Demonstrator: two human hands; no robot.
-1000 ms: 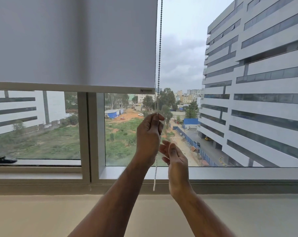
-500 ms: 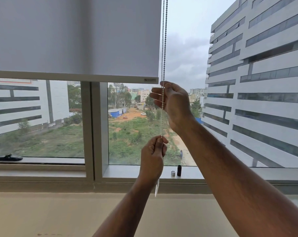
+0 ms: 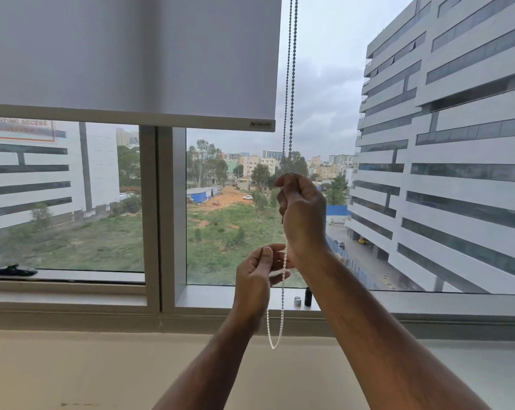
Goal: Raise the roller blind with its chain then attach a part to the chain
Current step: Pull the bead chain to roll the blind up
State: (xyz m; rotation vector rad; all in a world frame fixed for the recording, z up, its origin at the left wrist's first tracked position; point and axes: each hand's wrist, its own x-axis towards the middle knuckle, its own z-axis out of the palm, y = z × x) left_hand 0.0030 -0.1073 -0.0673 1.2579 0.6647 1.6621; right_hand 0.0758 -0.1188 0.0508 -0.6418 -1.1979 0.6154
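I have the blind point(image 3: 132, 54) partly raised, its bottom bar above the sill point(image 3: 220, 297). My right hand point(image 3: 302, 214) is closed on the chain point(image 3: 290, 84); my left hand point(image 3: 254, 276) pinches it lower. Two small parts point(image 3: 303, 298) wait unattached on the sill.

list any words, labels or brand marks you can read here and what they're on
"...HTING ACCESS": top line of the orange-framed sign on the left window pane; its start is cut off by the picture edge.
Second line of that sign: too blurred to read.
Small dark brand mark at the right end of the roller blind's bottom bar: too small to read.
No other text is visible.
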